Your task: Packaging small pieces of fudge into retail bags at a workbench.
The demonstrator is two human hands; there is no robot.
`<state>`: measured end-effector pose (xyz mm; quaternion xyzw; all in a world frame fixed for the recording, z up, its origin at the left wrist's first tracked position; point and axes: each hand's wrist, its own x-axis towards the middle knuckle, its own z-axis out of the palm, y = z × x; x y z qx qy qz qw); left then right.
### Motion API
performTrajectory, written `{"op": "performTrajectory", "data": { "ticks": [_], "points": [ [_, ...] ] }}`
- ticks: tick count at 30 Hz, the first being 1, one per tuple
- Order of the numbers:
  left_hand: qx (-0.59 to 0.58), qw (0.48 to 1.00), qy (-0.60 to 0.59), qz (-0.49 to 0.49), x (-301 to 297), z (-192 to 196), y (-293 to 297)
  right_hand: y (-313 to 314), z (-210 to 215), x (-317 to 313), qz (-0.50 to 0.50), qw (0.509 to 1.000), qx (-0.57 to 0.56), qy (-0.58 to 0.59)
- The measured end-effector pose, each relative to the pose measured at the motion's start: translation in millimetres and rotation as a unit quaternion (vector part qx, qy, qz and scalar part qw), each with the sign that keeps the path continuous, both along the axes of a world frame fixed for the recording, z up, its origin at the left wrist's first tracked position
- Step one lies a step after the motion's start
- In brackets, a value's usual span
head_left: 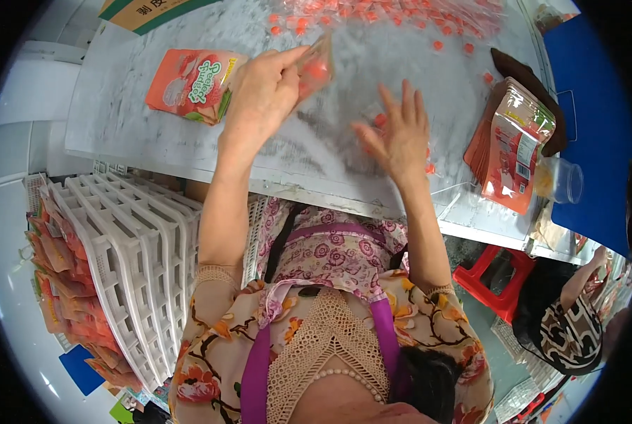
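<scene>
My left hand [256,99] is raised over the table, its thumb and fingers closed on a pouch [319,69] with a clear part and something red showing in it. My right hand [405,131] is spread above the tabletop, fingers apart, slightly smeared by motion. Near its thumb lie a few small orange-red pieces in clear wrappers [379,121], partly hidden by the hand. Left of my left hand rests a stack of flat red printed pouches [185,83]. Another stack of red pouches [517,145] lies to the right.
Many wrapped orange-red pieces [401,13] spread along the table's far side. A carton [143,15] stands far left. White plastic crates [129,261] with red pouches [69,275] sit lower left. A clear cup [567,181], blue panel [591,120] and red stool [498,286] are right; another person's arm [584,279] shows there.
</scene>
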<state>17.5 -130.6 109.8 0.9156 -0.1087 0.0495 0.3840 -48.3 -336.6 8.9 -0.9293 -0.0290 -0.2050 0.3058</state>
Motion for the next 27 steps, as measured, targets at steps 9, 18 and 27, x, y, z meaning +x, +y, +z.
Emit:
{"op": "performTrajectory", "data": {
  "ticks": [9,18,27],
  "points": [
    [-0.045,0.998,-0.033,0.029,-9,5,-12,15,-38,-7,0.003,0.992,-0.128,-0.005],
    [-0.158,0.987,0.004,-0.009,-21,-7,-39,-26,-1,23,-0.039,0.936,0.339,-0.083],
    [-0.103,0.992,-0.005,-0.067,-32,-1,-82,17,101,41,-0.055,0.646,0.751,-0.125]
  ]
}}
